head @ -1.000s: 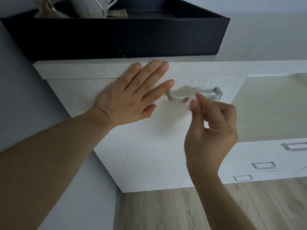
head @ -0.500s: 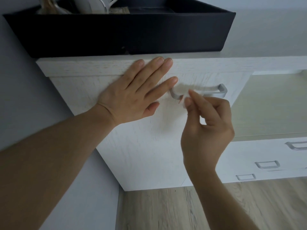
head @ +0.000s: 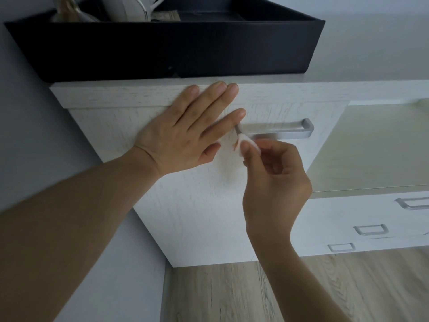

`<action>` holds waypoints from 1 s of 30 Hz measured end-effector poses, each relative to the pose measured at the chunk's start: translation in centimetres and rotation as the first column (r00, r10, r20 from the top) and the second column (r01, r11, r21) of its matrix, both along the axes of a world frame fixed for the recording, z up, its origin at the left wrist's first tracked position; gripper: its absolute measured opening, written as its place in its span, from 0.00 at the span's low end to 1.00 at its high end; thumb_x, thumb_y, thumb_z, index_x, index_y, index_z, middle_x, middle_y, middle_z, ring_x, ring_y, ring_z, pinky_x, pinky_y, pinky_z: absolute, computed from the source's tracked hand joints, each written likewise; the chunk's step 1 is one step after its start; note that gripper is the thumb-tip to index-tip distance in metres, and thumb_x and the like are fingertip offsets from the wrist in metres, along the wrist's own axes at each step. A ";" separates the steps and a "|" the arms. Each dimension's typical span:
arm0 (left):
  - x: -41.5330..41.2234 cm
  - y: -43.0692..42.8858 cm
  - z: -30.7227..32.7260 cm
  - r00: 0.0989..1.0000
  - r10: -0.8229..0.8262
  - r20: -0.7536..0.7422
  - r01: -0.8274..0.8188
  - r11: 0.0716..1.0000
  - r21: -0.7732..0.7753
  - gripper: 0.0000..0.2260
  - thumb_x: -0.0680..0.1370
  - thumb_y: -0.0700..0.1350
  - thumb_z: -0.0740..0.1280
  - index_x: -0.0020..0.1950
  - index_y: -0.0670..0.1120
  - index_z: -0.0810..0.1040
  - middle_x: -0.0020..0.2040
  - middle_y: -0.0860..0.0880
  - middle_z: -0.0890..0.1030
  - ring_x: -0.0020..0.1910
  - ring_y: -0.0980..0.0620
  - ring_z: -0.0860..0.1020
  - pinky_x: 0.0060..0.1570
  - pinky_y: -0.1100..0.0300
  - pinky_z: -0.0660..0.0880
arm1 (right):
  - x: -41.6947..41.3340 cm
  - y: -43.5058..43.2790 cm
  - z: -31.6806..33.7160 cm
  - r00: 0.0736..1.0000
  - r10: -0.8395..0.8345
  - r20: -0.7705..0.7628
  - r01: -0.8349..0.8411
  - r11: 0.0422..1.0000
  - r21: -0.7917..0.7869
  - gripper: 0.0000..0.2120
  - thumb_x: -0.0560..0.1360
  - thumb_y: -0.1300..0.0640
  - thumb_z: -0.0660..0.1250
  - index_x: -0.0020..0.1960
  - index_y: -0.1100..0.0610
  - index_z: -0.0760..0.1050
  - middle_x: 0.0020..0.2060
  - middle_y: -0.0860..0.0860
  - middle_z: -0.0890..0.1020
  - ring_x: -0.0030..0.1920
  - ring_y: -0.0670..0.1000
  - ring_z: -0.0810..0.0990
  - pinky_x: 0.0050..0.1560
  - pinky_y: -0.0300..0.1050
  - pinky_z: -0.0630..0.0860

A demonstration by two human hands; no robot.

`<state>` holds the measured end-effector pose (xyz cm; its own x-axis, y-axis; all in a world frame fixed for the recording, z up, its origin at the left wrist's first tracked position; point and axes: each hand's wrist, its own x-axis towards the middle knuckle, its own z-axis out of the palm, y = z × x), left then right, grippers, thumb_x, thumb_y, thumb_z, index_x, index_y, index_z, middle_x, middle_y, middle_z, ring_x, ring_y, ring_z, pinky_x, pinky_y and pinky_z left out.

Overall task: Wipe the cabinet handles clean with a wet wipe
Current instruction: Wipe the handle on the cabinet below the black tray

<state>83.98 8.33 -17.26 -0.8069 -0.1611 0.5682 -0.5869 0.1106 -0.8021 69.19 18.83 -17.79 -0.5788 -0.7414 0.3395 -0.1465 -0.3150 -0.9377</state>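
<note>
A silver bar handle (head: 282, 130) sits on the top drawer front of a white cabinet (head: 202, 201). My left hand (head: 185, 133) lies flat on that drawer front with fingers spread, its index fingertip at the handle's left end. My right hand (head: 276, 182) pinches a small folded white wet wipe (head: 248, 142) between thumb and fingers. The wipe touches the handle's left end from below.
A black tray (head: 176, 49) holding a white jug and a glass bottle stands on the cabinet top. To the right is a lower white unit with three more silver handles (head: 371, 229). Grey wall at left, wood floor (head: 255, 293) below.
My right hand has slid the wipe leftward along the handle, from its middle to its left end. My left hand has stayed flat on the drawer front.
</note>
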 end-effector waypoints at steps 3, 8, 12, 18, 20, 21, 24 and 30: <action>0.0 0.0 0.0 1.000 -0.010 -0.008 0.010 1.000 0.005 0.32 0.80 0.56 0.52 0.78 0.41 0.48 0.75 0.33 0.41 0.75 0.37 0.42 0.73 0.46 0.47 | -1.1 0.0 0.2 0.988 -0.129 0.081 0.128 0.992 0.015 0.05 0.71 0.56 0.72 0.40 0.49 0.76 0.35 0.46 0.83 0.38 0.45 0.82 0.43 0.37 0.79; 0.0 -0.1 0.0 1.000 -0.009 -0.010 0.009 1.000 0.003 0.32 0.80 0.56 0.52 0.78 0.41 0.48 0.75 0.33 0.41 0.75 0.37 0.42 0.73 0.46 0.47 | -1.4 0.4 0.4 0.992 -0.110 0.060 0.110 0.994 0.003 0.08 0.72 0.56 0.72 0.40 0.47 0.74 0.35 0.44 0.82 0.38 0.45 0.82 0.41 0.34 0.77; 0.0 0.0 0.0 1.000 0.000 0.003 0.000 1.000 -0.001 0.31 0.81 0.57 0.51 0.78 0.41 0.49 0.75 0.33 0.42 0.75 0.37 0.43 0.73 0.46 0.49 | -0.2 0.4 0.4 1.000 0.021 0.005 -0.021 1.000 -0.007 0.09 0.71 0.57 0.72 0.39 0.45 0.74 0.37 0.45 0.82 0.39 0.46 0.82 0.43 0.36 0.78; 0.0 0.0 -0.1 1.000 0.002 0.011 -0.002 1.000 -0.017 0.31 0.81 0.57 0.51 0.78 0.41 0.49 0.75 0.33 0.42 0.75 0.37 0.44 0.73 0.46 0.50 | -0.3 0.0 0.5 0.999 0.024 0.031 -0.024 1.000 -0.001 0.08 0.72 0.57 0.72 0.39 0.47 0.74 0.37 0.45 0.83 0.40 0.46 0.82 0.44 0.37 0.78; 0.1 -0.1 -0.1 1.000 -0.006 0.002 0.006 1.000 -0.019 0.31 0.81 0.56 0.52 0.78 0.41 0.49 0.75 0.34 0.42 0.75 0.37 0.43 0.73 0.46 0.49 | -0.8 0.0 0.5 0.999 -0.027 0.044 0.027 1.000 -0.009 0.09 0.72 0.58 0.71 0.39 0.47 0.74 0.37 0.46 0.83 0.39 0.46 0.82 0.44 0.38 0.78; 0.1 -0.2 -0.1 1.000 -0.010 -0.001 0.010 1.000 -0.021 0.31 0.80 0.56 0.52 0.78 0.41 0.49 0.75 0.34 0.42 0.75 0.37 0.43 0.73 0.45 0.49 | -1.3 -0.1 0.5 0.997 -0.062 0.056 0.063 0.998 -0.011 0.09 0.72 0.58 0.71 0.39 0.47 0.74 0.37 0.46 0.83 0.39 0.46 0.82 0.44 0.39 0.79; 0.1 -0.3 -0.2 1.000 -0.022 -0.006 0.021 1.000 -0.022 0.31 0.80 0.56 0.53 0.78 0.41 0.50 0.75 0.34 0.43 0.75 0.38 0.43 0.73 0.45 0.48 | -2.9 -0.4 0.5 0.987 -0.149 0.059 0.150 0.989 -0.012 0.07 0.72 0.57 0.71 0.40 0.49 0.74 0.37 0.46 0.82 0.39 0.47 0.82 0.45 0.42 0.79; 0.1 -0.4 -0.2 1.000 -0.022 -0.008 0.022 0.999 -0.029 0.31 0.80 0.56 0.53 0.78 0.41 0.51 0.75 0.33 0.43 0.75 0.37 0.43 0.73 0.45 0.47 | -5.3 -0.9 0.8 0.954 -0.277 0.118 0.280 0.960 -0.012 0.02 0.74 0.57 0.69 0.46 0.54 0.76 0.37 0.47 0.80 0.37 0.47 0.81 0.42 0.38 0.78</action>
